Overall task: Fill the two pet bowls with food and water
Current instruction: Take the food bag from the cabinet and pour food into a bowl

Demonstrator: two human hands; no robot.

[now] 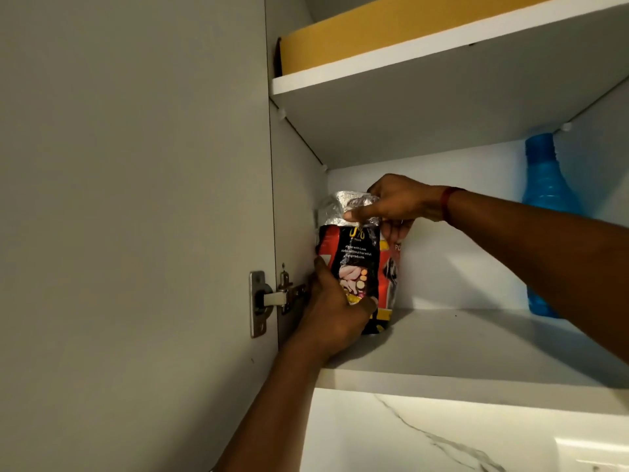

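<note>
A red and black pet food bag point(360, 264) with a crumpled silver top stands upright at the left end of the lower cupboard shelf point(459, 356). My left hand point(335, 311) wraps around the bag's lower part from the left. My right hand point(391, 207) pinches the folded silver top of the bag from the right. A blue plastic water bottle point(544, 195) stands at the back right of the same shelf, partly hidden behind my right forearm. No pet bowls are in view.
The cupboard door point(136, 216) hangs open on the left, with a metal hinge point(275, 299) beside my left hand. A yellow box point(374, 32) lies on the upper shelf. A white marbled wall point(442, 434) shows below the cupboard.
</note>
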